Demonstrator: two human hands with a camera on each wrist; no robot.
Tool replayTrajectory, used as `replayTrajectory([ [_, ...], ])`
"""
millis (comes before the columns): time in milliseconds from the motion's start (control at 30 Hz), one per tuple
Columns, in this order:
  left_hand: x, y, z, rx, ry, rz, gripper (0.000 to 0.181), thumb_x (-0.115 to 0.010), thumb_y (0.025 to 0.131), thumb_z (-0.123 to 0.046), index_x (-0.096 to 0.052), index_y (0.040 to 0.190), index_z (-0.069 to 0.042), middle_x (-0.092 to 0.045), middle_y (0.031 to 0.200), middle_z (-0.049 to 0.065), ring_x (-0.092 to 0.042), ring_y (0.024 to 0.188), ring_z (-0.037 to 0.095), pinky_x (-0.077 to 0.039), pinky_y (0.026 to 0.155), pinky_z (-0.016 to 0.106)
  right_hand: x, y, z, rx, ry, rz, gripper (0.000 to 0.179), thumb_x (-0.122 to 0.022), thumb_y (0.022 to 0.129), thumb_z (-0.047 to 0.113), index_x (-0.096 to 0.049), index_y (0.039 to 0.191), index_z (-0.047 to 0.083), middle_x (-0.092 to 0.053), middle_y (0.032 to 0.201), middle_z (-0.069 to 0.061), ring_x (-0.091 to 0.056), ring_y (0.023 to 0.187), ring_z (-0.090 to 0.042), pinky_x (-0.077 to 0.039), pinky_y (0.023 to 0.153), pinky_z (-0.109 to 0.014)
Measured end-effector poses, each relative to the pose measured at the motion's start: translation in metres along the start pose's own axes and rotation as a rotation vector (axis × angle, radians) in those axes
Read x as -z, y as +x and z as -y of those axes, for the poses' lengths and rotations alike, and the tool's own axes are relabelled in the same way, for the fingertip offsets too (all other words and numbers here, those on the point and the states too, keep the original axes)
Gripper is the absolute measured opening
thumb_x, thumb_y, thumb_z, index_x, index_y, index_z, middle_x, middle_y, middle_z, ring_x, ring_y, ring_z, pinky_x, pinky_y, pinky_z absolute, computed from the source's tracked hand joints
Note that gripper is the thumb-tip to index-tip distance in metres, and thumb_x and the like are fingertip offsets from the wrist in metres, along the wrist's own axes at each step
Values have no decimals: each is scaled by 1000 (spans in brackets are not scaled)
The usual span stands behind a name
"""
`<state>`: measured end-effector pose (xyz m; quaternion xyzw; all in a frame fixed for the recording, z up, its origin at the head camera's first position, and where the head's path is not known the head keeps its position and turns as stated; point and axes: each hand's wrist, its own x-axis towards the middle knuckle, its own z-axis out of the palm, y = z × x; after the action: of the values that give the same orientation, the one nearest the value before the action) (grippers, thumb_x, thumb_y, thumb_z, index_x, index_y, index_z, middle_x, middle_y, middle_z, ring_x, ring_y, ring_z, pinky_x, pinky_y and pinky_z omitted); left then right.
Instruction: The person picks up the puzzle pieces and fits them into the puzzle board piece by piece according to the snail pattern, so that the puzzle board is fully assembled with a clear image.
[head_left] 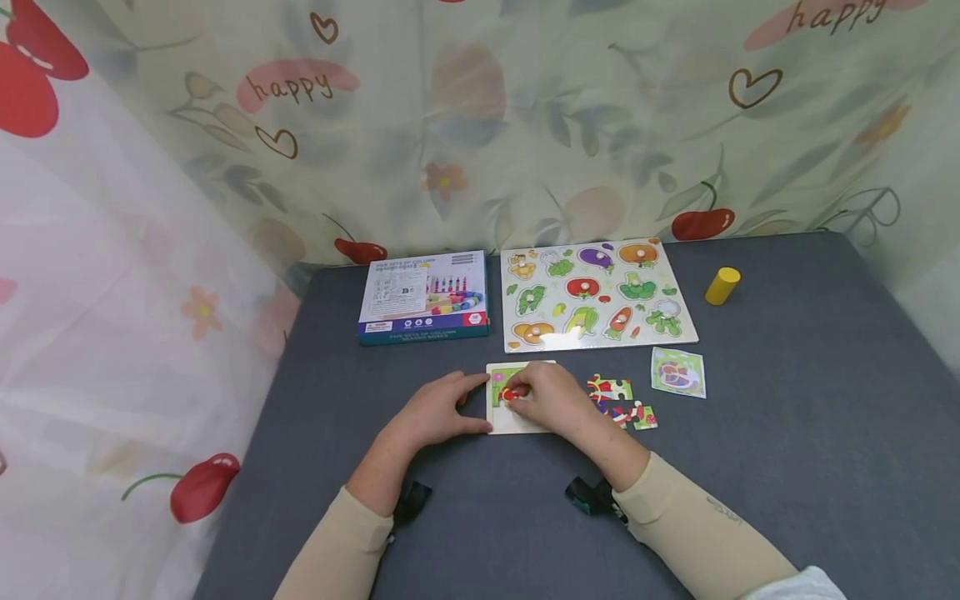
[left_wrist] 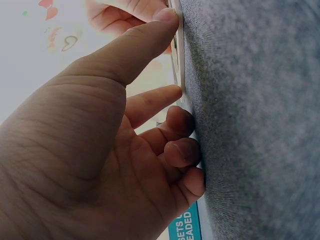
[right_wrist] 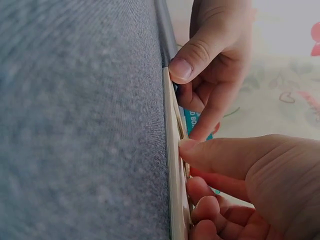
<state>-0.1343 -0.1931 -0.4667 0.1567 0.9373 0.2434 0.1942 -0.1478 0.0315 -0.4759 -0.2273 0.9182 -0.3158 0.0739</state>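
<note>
A small wooden puzzle board [head_left: 513,423] lies flat, with a green and red puzzle piece [head_left: 498,392] in its upper left part. My left hand [head_left: 438,408] is at its left side, thumb and forefinger reaching to the edge; the left wrist view shows that thumb [left_wrist: 145,42] fairly straight at the rim. Above the board, my right hand [head_left: 551,398] pinches a red-patterned puzzle piece [head_left: 510,395] between thumb and forefinger, mostly hidden by the fingers. Several loose puzzle pieces [head_left: 621,389] lie just right of the board.
Behind the board stand a boxed set [head_left: 423,296] and a large vegetable puzzle board [head_left: 555,304]. A picture card [head_left: 678,372] lies to the right, with a yellow cylinder [head_left: 722,286] farther back. A printed curtain [head_left: 480,125] hangs along the table's rear edge.
</note>
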Motion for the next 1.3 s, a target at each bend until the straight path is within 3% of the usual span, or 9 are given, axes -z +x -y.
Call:
replayTrajectory([
  [267, 0, 0, 1, -12, 5, -8, 81, -83, 83, -52, -53, 152, -24, -52, 88, 1, -50, 77, 17, -36, 62, 33, 0, -4, 3, 79, -98, -17, 13, -83, 87, 18, -84, 96, 9, -64, 84, 0, -57, 73, -13, -47, 66, -31],
  [733, -1, 1, 1, -6, 17, -5, 81, -83, 83, -52, -51, 153, -24, -52, 89, 1, -51, 79, 17, -36, 63, 33, 1, -7, 4, 118, -180, -46, 17, -83, 89, 24, -84, 101, 12, -59, 85, -1, -54, 71, -14, -44, 63, -31],
  [1000, -1, 0, 1, -6, 12, -8, 82, -83, 82, -52, -52, 152, -24, -52, 88, 1, -51, 78, 17, -37, 63, 34, 4, -6, 6, 131, -147, -32, 23, -83, 88, 24, -82, 107, 10, -62, 88, 0, -55, 72, -12, -46, 66, -30],
  [1300, -1, 1, 2, -2, 20, -15, 83, -84, 81, -54, -53, 151, -24, -52, 88, 0, -51, 78, 17, -37, 62, 33, 36, -14, 21, 88, -77, -31, 33, -82, 89, 28, -78, 117, 10, -61, 88, 2, -52, 72, -12, -45, 66, -31],
])
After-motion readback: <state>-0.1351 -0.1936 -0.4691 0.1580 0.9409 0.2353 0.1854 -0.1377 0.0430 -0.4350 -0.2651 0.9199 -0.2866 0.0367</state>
